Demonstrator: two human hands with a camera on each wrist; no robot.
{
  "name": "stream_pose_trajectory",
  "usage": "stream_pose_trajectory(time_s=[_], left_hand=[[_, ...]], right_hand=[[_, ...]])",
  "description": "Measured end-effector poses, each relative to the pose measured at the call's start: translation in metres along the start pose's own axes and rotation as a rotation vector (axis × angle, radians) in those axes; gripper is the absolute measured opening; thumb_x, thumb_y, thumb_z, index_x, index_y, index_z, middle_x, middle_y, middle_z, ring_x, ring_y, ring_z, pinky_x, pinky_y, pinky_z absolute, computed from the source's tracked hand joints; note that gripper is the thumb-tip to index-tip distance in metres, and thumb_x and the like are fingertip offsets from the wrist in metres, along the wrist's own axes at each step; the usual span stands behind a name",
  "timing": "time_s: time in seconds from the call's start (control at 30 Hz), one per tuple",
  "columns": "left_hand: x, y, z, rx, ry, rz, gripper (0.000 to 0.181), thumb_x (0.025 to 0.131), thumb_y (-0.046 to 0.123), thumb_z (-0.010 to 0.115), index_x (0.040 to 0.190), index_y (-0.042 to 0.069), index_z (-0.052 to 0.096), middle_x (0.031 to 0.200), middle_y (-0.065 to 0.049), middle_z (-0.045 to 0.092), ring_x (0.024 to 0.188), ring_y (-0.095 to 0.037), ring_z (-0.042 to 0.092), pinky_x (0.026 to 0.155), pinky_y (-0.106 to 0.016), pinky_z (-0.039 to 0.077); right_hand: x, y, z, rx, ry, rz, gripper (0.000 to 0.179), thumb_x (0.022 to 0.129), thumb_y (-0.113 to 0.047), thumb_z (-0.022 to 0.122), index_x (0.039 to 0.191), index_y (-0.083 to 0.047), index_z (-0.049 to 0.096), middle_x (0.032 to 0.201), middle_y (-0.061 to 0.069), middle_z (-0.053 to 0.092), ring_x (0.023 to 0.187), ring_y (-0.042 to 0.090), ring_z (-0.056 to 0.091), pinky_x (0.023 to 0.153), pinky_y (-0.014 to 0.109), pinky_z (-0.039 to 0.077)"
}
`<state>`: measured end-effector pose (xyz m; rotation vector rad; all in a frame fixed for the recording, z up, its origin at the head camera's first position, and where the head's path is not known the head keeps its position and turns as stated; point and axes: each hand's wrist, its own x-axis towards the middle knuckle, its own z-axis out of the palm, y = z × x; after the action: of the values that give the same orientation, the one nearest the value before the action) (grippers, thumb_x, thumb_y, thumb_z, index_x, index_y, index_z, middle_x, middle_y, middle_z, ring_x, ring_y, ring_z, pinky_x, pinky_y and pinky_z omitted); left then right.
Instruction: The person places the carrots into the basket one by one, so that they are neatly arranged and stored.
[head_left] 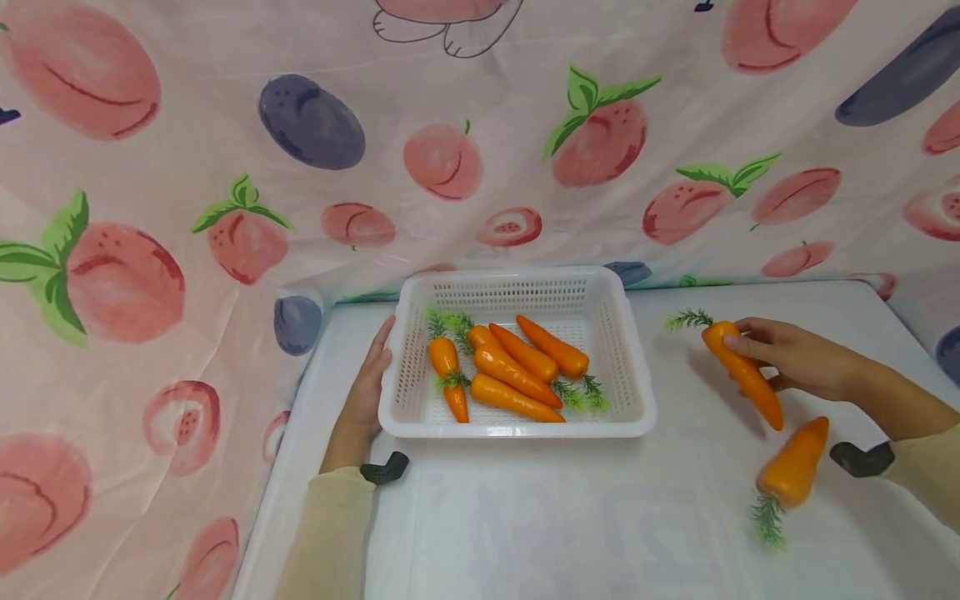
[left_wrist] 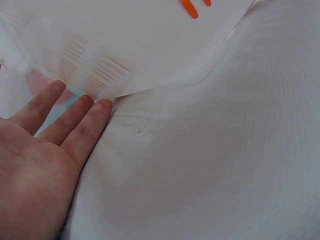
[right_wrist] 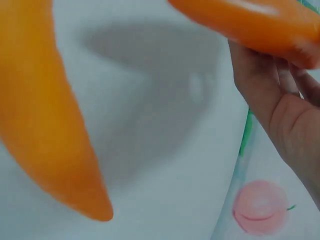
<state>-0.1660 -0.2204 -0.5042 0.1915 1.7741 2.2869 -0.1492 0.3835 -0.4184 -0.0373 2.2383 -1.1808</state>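
My right hand grips an orange carrot with a green leafy top, right of the basket. In the right wrist view the same carrot is held above the white surface, over its shadow. A second carrot lies on the table just nearer than that hand; its tip end looms large in the right wrist view. Beside the left wall of a white plastic basket is my left hand, fingers extended. In the left wrist view its fingertips meet the basket's slotted side.
Several carrots with green tops lie inside the basket. The basket stands on a white-covered table, near its back edge. Behind and to the left hangs a fruit-printed cloth.
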Motion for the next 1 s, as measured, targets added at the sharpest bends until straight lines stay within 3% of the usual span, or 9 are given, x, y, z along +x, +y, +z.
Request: stream_pose_trajectory(time_s=[0.27,0.47,0.7,0.83,1.0], left_hand=[[0.001,-0.001,-0.002,-0.018,-0.011,0.004,0.058,0.106,0.036,0.038,0.161,0.045,0.021,0.170,0.010,0.021,0.154,-0.028,0.028,0.108,-0.033,0.048],[0.000,-0.001,-0.001,-0.020,-0.020,0.009,0.059,0.106,0.037,0.038,0.161,0.044,0.019,0.171,0.009,0.019,0.154,-0.027,0.027,0.108,-0.030,0.048],[0.000,-0.001,-0.001,-0.034,-0.022,0.009,0.059,0.106,0.037,0.038,0.161,0.043,0.020,0.171,0.008,0.020,0.155,-0.028,0.025,0.109,-0.031,0.047],[0.001,-0.002,-0.002,-0.051,-0.036,0.012,0.059,0.105,0.037,0.039,0.161,0.044,0.020,0.171,0.008,0.020,0.156,-0.029,0.024,0.110,-0.032,0.046],[0.001,-0.002,-0.001,-0.053,-0.041,0.014,0.059,0.105,0.036,0.037,0.161,0.043,0.019,0.171,0.006,0.019,0.155,-0.030,0.024,0.110,-0.033,0.046]], right_hand=[[-0.001,-0.013,0.007,0.105,0.062,0.000,0.069,0.109,-0.045,0.042,0.153,0.001,0.017,0.135,0.028,0.050,0.110,0.037,0.067,0.089,0.051,0.060],[-0.001,-0.019,0.011,0.198,0.077,0.014,0.069,0.108,-0.048,0.042,0.151,0.000,0.016,0.126,0.019,0.059,0.112,0.038,0.068,0.090,0.051,0.060],[-0.004,-0.037,0.018,0.280,0.105,0.007,0.081,0.105,-0.052,0.044,0.156,0.001,0.009,0.134,0.019,0.048,0.110,0.032,0.071,0.092,0.049,0.059],[-0.007,-0.049,0.022,0.330,0.113,-0.001,0.086,0.104,-0.051,0.046,0.160,0.001,0.005,0.129,0.010,0.050,0.106,0.026,0.073,0.092,0.046,0.059],[-0.010,-0.060,0.026,0.382,0.101,-0.023,0.081,0.106,-0.044,0.048,0.159,0.001,0.007,0.120,-0.002,0.058,0.103,0.021,0.073,0.091,0.043,0.060]])
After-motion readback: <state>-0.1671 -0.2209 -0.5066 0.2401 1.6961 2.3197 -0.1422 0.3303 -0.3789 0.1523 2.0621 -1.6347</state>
